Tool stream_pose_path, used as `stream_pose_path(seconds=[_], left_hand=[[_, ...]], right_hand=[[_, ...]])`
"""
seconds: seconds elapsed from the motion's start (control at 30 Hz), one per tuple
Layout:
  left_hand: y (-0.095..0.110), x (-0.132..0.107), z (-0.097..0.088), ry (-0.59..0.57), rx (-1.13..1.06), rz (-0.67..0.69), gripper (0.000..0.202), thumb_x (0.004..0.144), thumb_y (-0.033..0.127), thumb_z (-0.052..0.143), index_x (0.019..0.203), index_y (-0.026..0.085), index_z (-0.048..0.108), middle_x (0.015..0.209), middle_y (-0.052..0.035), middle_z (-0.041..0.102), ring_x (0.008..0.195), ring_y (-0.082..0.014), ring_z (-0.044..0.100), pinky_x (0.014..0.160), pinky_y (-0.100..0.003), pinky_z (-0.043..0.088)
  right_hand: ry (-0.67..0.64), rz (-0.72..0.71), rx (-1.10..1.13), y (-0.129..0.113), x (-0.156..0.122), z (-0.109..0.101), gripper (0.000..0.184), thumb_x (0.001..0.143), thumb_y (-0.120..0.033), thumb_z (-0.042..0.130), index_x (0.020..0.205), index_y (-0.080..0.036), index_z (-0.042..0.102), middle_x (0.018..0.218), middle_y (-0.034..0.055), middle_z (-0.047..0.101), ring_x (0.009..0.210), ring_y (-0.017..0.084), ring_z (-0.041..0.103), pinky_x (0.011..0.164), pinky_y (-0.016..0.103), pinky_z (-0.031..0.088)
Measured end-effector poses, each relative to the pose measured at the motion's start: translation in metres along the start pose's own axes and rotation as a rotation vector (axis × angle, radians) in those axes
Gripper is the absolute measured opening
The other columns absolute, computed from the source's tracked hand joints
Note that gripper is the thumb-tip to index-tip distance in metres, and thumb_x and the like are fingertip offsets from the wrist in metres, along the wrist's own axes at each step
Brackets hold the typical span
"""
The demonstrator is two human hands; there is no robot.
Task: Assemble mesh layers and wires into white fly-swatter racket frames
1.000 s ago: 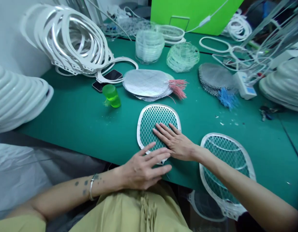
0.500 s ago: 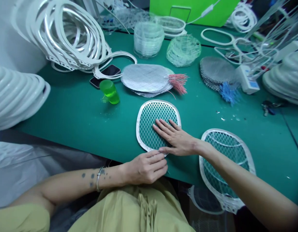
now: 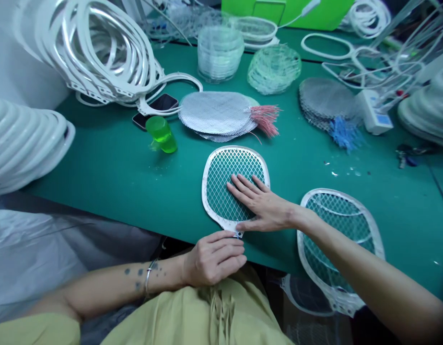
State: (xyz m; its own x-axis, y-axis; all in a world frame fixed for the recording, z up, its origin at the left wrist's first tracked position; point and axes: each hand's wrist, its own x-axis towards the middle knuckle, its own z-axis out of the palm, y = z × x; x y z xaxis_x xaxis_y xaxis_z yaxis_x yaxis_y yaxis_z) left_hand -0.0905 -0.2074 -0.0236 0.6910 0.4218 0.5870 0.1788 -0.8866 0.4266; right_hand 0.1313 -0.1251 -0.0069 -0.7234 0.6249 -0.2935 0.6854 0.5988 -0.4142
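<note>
White-rimmed mesh frame (image 3: 220, 187), lying flat on the green surface (image 3: 110, 182) close to its near edge, neck (image 3: 227, 226) pointing at that edge. Right hand (image 3: 263, 209) open on the mesh, fingers spread to the middle, thumb laid by the neck. Left hand (image 3: 215, 258) curled, fingertips bunched at the end of the neck, right about the near edge; too small and shaded there to tell whether pinching a thin wire or merely resting.

Likeliest trouble: a slip toward the near edge. Would come from a pull at the neck stronger than the press on the mesh, with very little surface on that side to take up the slide. Next worry: mesh bowed or sprung from the rim, from too much weight through the right palm, with the left side of the rim unpressed and free to lift.

Also at risk: second frame (image 3: 347, 215), off to the right, crossed by the right forearm (image 3: 336, 249), neck reaching past the near edge. Easily knocked down by a dropped elbow or a hasty draw back.

Farther in from the near edge, red wires (image 3: 266, 120) on stacked mesh sheets (image 3: 214, 112), just beyond the frame: could snag on the rim if shoved that way. Green cup-like thing (image 3: 164, 136), toward the left, well apart from both hands: safe unless caught by a wide sweep.
</note>
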Motion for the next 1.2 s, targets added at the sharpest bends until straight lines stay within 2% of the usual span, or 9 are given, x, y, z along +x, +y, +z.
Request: stream_pose_path(seconds=[0.1, 0.57, 0.7, 0.77, 0.87, 0.97, 1.03, 1.1, 1.2], left_hand=[[0.005, 0.001, 0.011, 0.113, 0.006, -0.083, 0.007, 0.089, 0.010, 0.057, 0.088, 0.015, 0.062, 0.085, -0.0026, 0.075, 0.089, -0.0133, 0.071, 0.102, -0.034, 0.045], [0.012, -0.008, 0.018, 0.190, -0.100, -0.362, 0.017, 0.083, 0.003, 0.051, 0.082, 0.019, 0.057, 0.076, 0.0000, 0.071, 0.079, -0.0112, 0.069, 0.086, -0.030, 0.045], [0.013, -0.012, 0.023, 0.057, 0.054, -0.153, 0.017, 0.083, 0.007, 0.046, 0.082, 0.017, 0.059, 0.075, -0.0040, 0.071, 0.082, -0.0142, 0.069, 0.086, -0.031, 0.049], [0.012, -0.014, 0.020, 0.025, 0.055, -0.156, 0.018, 0.084, 0.007, 0.046, 0.078, 0.018, 0.058, 0.074, -0.0031, 0.071, 0.080, -0.0133, 0.069, 0.086, -0.029, 0.049], [0.004, -0.005, 0.002, -0.043, -0.065, -0.178, 0.019, 0.087, 0.006, 0.048, 0.078, 0.018, 0.060, 0.080, -0.0020, 0.073, 0.083, -0.0120, 0.070, 0.091, -0.028, 0.047], [-0.016, 0.018, -0.029, -0.250, -0.279, -0.211, 0.013, 0.092, 0.027, 0.056, 0.099, 0.020, 0.065, 0.098, -0.0014, 0.074, 0.098, -0.0151, 0.068, 0.104, -0.030, 0.042], [-0.033, 0.033, -0.047, -0.318, -0.227, -0.382, 0.039, 0.091, 0.042, 0.057, 0.126, 0.024, 0.057, 0.124, -0.0030, 0.066, 0.117, -0.0198, 0.060, 0.110, -0.035, 0.036], [-0.047, 0.040, -0.055, -0.322, -0.004, -0.515, 0.057, 0.092, 0.045, 0.053, 0.144, 0.026, 0.039, 0.145, -0.0054, 0.047, 0.134, -0.0246, 0.043, 0.114, -0.042, 0.030], [-0.064, 0.035, -0.043, -0.396, 0.253, -0.458, 0.070, 0.092, 0.044, 0.051, 0.152, 0.021, 0.023, 0.154, -0.0082, 0.029, 0.142, -0.0275, 0.029, 0.117, -0.046, 0.023]], right_hand=[[-0.023, 0.011, -0.032, -0.002, 0.001, 0.000, 0.101, 0.082, -0.077, 0.037, 0.152, -0.017, -0.005, 0.157, 0.0096, -0.013, 0.144, 0.030, -0.011, 0.114, 0.054, -0.006], [0.058, 0.047, -0.116, -0.004, 0.002, 0.011, 0.103, 0.080, -0.079, 0.037, 0.153, -0.018, -0.004, 0.158, 0.0102, -0.007, 0.145, 0.030, -0.007, 0.115, 0.053, -0.003], [0.080, 0.040, -0.132, -0.002, 0.003, 0.016, 0.104, 0.079, -0.081, 0.034, 0.153, -0.019, -0.005, 0.159, 0.0101, -0.006, 0.145, 0.030, -0.005, 0.115, 0.053, -0.003], [0.082, 0.036, -0.125, -0.001, 0.003, 0.017, 0.104, 0.079, -0.082, 0.033, 0.152, -0.020, -0.006, 0.159, 0.0099, -0.005, 0.145, 0.031, -0.004, 0.115, 0.054, -0.003], [0.071, 0.033, -0.115, -0.001, 0.003, 0.017, 0.104, 0.078, -0.082, 0.034, 0.152, -0.020, -0.007, 0.159, 0.0097, -0.005, 0.145, 0.032, -0.003, 0.115, 0.054, -0.002], [0.060, 0.041, -0.132, -0.004, 0.003, 0.011, 0.103, 0.079, -0.079, 0.037, 0.152, -0.020, -0.005, 0.159, 0.0096, -0.004, 0.145, 0.032, -0.003, 0.115, 0.054, -0.003], [0.036, 0.047, -0.139, -0.007, 0.004, 0.005, 0.103, 0.080, -0.077, 0.039, 0.151, -0.018, -0.005, 0.158, 0.0104, -0.003, 0.145, 0.032, -0.003, 0.115, 0.055, -0.001], [0.011, 0.043, -0.139, -0.008, 0.003, 0.005, 0.104, 0.079, -0.079, 0.038, 0.151, -0.017, -0.005, 0.157, 0.0121, -0.002, 0.145, 0.033, 0.001, 0.115, 0.056, 0.005], [0.075, -0.010, -0.200, -0.002, -0.003, 0.024, 0.106, 0.078, -0.080, 0.038, 0.150, -0.016, -0.006, 0.156, 0.0137, 0.005, 0.144, 0.035, 0.011, 0.114, 0.056, 0.018]])
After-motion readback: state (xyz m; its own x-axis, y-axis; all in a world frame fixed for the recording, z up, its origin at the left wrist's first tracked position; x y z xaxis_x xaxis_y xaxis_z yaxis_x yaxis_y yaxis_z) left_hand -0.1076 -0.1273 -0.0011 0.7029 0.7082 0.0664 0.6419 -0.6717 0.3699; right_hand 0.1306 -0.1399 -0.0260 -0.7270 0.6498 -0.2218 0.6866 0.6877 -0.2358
